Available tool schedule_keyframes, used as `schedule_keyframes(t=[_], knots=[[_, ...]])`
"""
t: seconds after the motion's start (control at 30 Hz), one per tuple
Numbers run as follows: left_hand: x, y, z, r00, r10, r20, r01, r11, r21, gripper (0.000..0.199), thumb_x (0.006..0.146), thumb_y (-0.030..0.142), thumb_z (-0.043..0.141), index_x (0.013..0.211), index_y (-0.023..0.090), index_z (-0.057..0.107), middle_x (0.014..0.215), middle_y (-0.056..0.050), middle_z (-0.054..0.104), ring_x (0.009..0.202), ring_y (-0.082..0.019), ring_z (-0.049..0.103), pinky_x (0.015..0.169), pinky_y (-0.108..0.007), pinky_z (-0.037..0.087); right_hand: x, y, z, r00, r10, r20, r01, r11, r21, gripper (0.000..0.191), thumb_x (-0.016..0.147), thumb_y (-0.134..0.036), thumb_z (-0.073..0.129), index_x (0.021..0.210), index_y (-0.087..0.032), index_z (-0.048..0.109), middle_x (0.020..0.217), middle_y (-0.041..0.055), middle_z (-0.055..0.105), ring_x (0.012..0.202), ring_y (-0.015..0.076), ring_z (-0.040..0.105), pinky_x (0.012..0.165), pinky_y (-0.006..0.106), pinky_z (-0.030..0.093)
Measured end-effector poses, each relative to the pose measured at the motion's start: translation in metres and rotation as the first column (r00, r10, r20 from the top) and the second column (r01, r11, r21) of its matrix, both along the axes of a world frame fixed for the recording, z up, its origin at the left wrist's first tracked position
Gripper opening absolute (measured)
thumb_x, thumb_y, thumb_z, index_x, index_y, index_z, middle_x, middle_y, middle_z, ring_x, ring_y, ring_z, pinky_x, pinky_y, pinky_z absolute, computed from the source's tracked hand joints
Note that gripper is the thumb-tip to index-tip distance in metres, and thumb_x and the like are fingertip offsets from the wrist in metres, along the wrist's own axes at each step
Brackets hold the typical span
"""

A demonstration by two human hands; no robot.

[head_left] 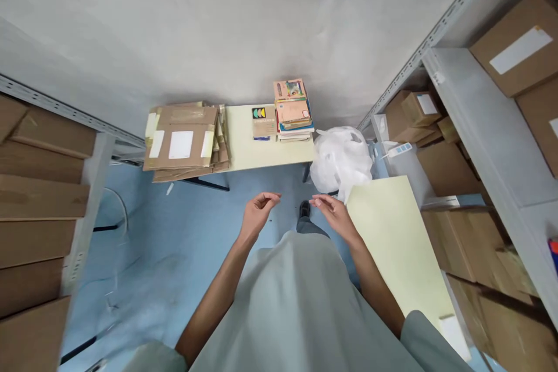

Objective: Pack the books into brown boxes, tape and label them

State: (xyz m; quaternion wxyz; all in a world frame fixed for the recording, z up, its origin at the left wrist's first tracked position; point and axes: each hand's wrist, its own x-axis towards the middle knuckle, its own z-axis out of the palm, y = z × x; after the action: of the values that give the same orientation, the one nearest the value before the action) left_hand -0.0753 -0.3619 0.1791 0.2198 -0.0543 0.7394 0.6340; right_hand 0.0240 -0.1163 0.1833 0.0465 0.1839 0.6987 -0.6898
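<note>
Head-worn view; forward and steeply downward; shirt (300, 302) close below; wall (244, 23) farther ahead

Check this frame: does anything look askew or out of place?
Slightly: the cardboard pile at the left end of the table looks untidy, its pieces unevenly stacked with edges jutting out. Nothing looks spilled.

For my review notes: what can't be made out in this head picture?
All in the head view:
Bag: anything inside is hidden by its crumpled white sides.
Books: fine print too small to read.
Cardboard: lower pieces mostly covered by the top one.
Red-and-blue item: cut off by the right edge.
</note>
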Motion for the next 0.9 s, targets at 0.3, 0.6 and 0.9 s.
schedule_keyframes(t=[0.3, 0.6, 0.9], knots=[[-0.1, 0.041, 0.009, 0.981, 0.195, 0.007, -0.194, 0.98, -0.047, 0.028, 0.075, 0.05, 0.083, 0.079, 0.022, 0.082, 0.11, -0.012, 0.087, 0.113, -0.033, 0.078, 0.107, -0.046, 0.06, -0.149, 0.055, 0.0, 0.975, 0.221, -0.018, -0.221, 0.975, -0.008, 0.054, 0.1, -0.073, 0.072, 0.123, -0.025, 0.08, 0.123, 0.0123, 0.087, 0.121, 0.0296, 0.082, 0.116, 0.048, 0.061], [-0.193, 0.022, -0.048, 0.96, 0.279, 0.039, -0.273, 0.956, -0.109, 0.033, 0.071, 0.05, 0.085, 0.083, 0.02, 0.083, 0.107, -0.013, 0.087, 0.108, -0.032, 0.079, 0.102, -0.043, 0.061, -0.226, 0.042, 0.0, 0.977, 0.211, 0.029, -0.211, 0.977, -0.024, 0.055, 0.099, -0.074, 0.071, 0.118, -0.023, 0.08, 0.12, 0.0129, 0.087, 0.12, 0.0303, 0.083, 0.116, 0.048, 0.061], [-0.358, 0.012, -0.136, 0.993, 0.105, 0.063, -0.055, 0.844, -0.534, 0.066, 0.085, 0.047, 0.087, 0.137, 0.011, 0.069, 0.141, -0.024, 0.074, 0.127, -0.037, 0.075, 0.11, -0.045, 0.057, -0.25, -0.001, 0.025, 0.994, -0.035, 0.104, 0.028, 0.997, 0.068, 0.055, 0.098, -0.073, 0.073, 0.12, -0.023, 0.08, 0.122, 0.0137, 0.087, 0.119, 0.0326, 0.083, 0.115, 0.05, 0.061]])
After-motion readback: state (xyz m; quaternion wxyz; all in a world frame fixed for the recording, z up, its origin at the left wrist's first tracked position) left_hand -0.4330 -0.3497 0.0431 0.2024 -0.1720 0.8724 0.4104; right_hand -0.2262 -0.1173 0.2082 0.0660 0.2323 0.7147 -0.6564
